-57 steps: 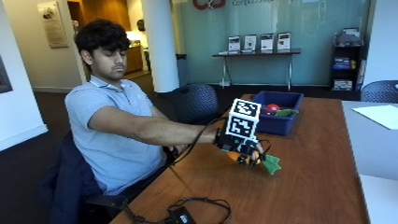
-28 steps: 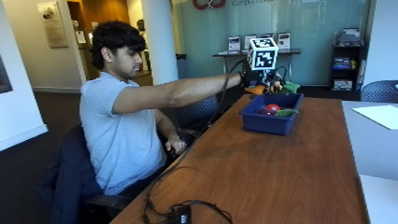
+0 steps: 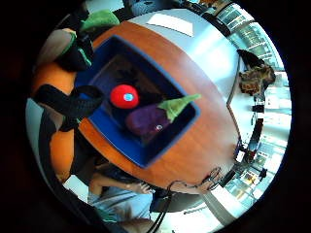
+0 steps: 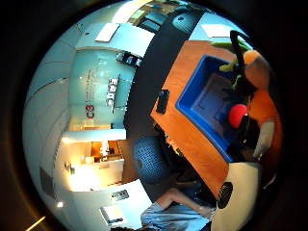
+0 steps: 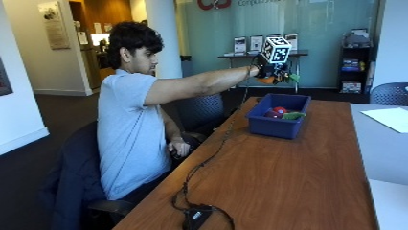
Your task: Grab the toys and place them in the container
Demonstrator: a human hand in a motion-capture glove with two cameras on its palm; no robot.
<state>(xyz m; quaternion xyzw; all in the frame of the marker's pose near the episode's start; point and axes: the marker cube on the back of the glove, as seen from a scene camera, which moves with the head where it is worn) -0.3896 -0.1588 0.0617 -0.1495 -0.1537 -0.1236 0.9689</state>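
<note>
Nearby, white paper sheet beside blue container.

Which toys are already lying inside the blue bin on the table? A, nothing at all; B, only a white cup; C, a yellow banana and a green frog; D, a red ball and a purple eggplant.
D: the palm view looking down into the blue bin shows a red ball beside a purple eggplant with a green top.

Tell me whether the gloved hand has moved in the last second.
Yes. The gloved hand rose from low over the table and went out to above the blue bin.
</note>
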